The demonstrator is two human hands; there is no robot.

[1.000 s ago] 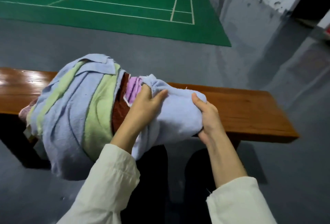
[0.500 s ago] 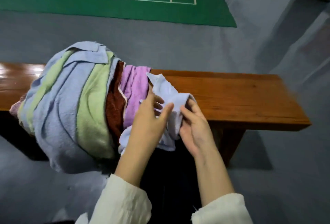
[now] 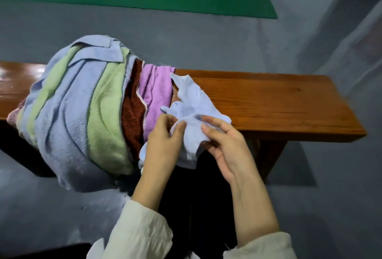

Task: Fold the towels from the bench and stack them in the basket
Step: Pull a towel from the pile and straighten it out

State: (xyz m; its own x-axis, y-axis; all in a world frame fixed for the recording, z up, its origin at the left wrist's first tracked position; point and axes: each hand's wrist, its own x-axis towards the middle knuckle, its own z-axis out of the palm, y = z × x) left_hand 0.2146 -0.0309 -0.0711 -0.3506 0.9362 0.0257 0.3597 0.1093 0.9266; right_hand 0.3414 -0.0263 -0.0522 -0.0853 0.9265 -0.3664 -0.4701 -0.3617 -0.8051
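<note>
Between left hand (image 3: pixel 165 141) and right hand (image 3: pixel 224 145), pale-blue towel (image 3: pixel 192 101)

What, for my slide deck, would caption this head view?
Left hand and right hand pinch a pale blue towel at the wooden bench, beside a heap of draped towels.

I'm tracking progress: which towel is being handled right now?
The pale blue towel right of the purple towel: the left hand and right hand pinch it, while the rest lie heaped together.

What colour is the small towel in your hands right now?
Pale blue; the towel shows best in the head view.
</note>
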